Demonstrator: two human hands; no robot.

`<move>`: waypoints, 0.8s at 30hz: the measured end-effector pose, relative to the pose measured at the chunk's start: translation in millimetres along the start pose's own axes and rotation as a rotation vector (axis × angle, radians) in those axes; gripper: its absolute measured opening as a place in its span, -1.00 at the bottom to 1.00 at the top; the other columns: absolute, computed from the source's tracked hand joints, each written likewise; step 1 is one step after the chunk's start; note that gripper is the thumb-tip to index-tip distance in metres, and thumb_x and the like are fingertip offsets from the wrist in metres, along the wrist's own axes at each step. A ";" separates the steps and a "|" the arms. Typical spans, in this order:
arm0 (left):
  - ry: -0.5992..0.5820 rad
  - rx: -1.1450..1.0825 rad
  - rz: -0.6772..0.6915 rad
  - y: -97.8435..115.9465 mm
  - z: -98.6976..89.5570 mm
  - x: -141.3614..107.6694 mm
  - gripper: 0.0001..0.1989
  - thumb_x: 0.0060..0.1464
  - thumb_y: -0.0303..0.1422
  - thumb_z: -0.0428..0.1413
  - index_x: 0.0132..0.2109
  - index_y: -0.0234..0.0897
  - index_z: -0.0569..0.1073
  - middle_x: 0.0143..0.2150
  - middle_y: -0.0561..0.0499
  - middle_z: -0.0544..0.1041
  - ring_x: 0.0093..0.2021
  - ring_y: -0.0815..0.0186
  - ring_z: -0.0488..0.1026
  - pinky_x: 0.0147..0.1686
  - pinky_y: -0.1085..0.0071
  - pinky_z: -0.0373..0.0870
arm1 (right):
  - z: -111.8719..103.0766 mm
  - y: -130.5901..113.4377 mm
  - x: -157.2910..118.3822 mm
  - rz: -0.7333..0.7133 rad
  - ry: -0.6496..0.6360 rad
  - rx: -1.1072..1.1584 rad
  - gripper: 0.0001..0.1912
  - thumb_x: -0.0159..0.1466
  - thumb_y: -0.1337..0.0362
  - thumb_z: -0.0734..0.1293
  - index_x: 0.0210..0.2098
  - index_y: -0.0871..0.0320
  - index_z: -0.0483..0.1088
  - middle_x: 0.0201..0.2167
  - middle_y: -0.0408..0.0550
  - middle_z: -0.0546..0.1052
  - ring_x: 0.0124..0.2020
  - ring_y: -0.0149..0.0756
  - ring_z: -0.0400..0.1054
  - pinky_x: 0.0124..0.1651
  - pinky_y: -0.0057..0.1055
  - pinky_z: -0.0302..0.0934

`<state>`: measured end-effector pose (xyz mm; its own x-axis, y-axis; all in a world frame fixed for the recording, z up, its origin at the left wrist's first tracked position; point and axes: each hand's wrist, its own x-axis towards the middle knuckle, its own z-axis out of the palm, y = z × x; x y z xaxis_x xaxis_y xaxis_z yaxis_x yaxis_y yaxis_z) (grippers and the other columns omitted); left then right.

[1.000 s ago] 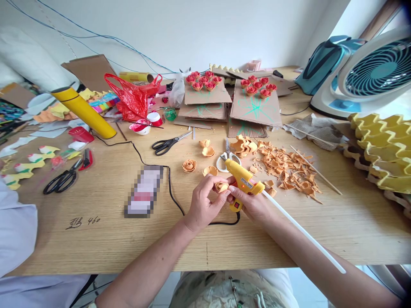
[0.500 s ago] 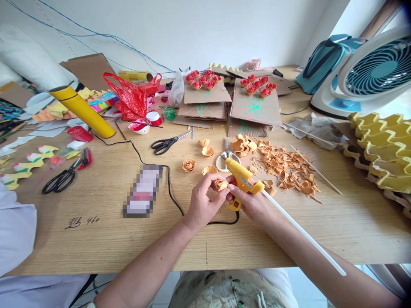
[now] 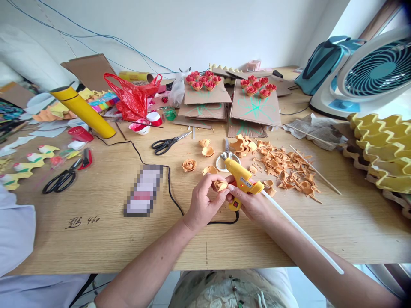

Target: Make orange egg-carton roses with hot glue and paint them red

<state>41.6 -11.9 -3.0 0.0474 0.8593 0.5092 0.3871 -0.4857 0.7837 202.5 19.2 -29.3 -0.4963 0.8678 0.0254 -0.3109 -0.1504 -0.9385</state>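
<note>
Between the fingertips of my left hand (image 3: 204, 201) is a small orange paper flower (image 3: 220, 185), its petals curled together. My right hand (image 3: 252, 205) is wrapped round a yellow hot glue gun (image 3: 240, 177), and its thumb and fingertips also touch the flower's right side. A long white glue stick (image 3: 302, 231) sticks out of the gun's back over my right forearm. Just beyond my hands lie a finished-looking orange rose (image 3: 189, 165), loose petal cups (image 3: 208, 151) and white-handled scissors (image 3: 227, 158), partly behind the gun's nozzle.
Orange scraps (image 3: 289, 167) and a wooden stick (image 3: 316, 170) lie to the right, near yellow egg trays (image 3: 382, 149) and a fan (image 3: 369, 72). Red flowers stand on cardboard (image 3: 253, 107) at the back. Black scissors (image 3: 170, 143) and a blurred-out phone (image 3: 143, 191) lie left; the gun's cord (image 3: 171, 192) crosses the table.
Almost nothing differs. The flower is turned very slightly in my fingers, and the glue gun with its stick has shifted a touch to the left.
</note>
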 end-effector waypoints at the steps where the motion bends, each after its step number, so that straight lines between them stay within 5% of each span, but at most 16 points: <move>1: 0.001 0.005 0.005 -0.6 -0.2 -0.3 -0.91 0.26 -0.40 0.14 -0.09 -0.21 0.41 -0.17 -0.01 0.55 -0.26 0.34 0.48 -0.18 0.39 0.49 | 0.3 -0.5 -0.1 -0.005 0.003 -0.005 -0.68 0.30 -0.07 0.45 -0.18 0.01 0.44 -0.41 -0.13 0.40 -0.42 -0.29 0.27 -0.38 -0.33 0.20; 24: 0.047 0.159 0.179 -4.2 -7.8 4.1 -0.66 0.27 -0.45 0.18 0.16 -0.11 0.48 0.01 -0.09 0.48 0.00 0.23 0.46 -0.12 0.37 0.49 | 0.3 -9.7 -1.8 -0.085 0.029 -0.136 -0.73 0.35 -0.02 0.40 -0.13 0.03 0.49 -0.36 -0.12 0.43 -0.37 -0.29 0.26 -0.34 -0.34 0.21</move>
<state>33.0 -7.6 -1.4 0.0871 0.7514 0.6541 0.5163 -0.5956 0.6154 206.2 19.0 -20.1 -0.4487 0.8882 0.0990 -0.2376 -0.0118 -0.9713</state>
